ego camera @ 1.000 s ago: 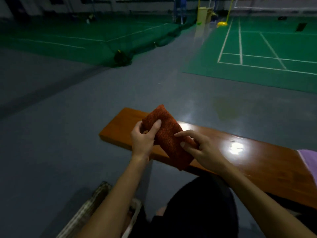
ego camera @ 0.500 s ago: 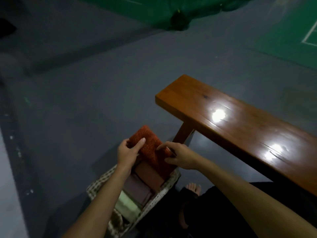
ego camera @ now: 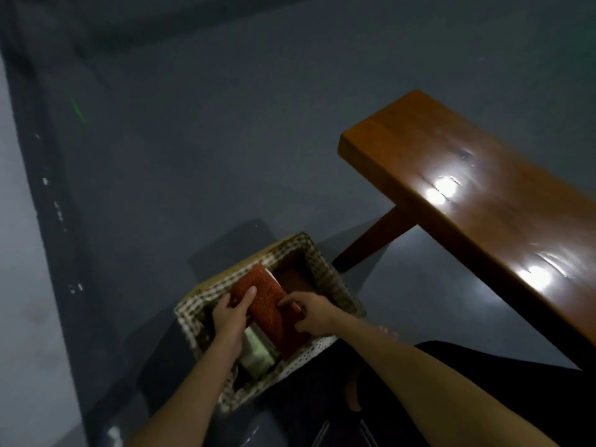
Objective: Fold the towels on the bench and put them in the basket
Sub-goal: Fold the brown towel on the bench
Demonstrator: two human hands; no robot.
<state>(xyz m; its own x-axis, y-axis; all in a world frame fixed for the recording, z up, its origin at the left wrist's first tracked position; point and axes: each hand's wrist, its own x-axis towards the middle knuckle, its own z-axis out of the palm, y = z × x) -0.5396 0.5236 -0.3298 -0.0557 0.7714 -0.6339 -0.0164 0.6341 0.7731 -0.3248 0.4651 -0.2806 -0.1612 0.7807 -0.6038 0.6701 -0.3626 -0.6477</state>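
Note:
A folded rust-red towel lies inside the basket, a checked-cloth-lined box on the floor left of the bench. My left hand grips the towel's left edge, thumb on top. My right hand pinches its right edge. Other folded towels sit in the basket: a pale one near my left wrist and a dark brown one behind. The wooden bench runs off to the right, and its visible part is bare.
Grey floor surrounds the basket. A bench leg slants down just right of the basket. My dark-clothed leg and bare foot are at the lower right. A darker strip with white flecks runs down the left.
Both hands carried the red towel from above the bench down and left into the basket. The view tilted down from the courts to the floor.

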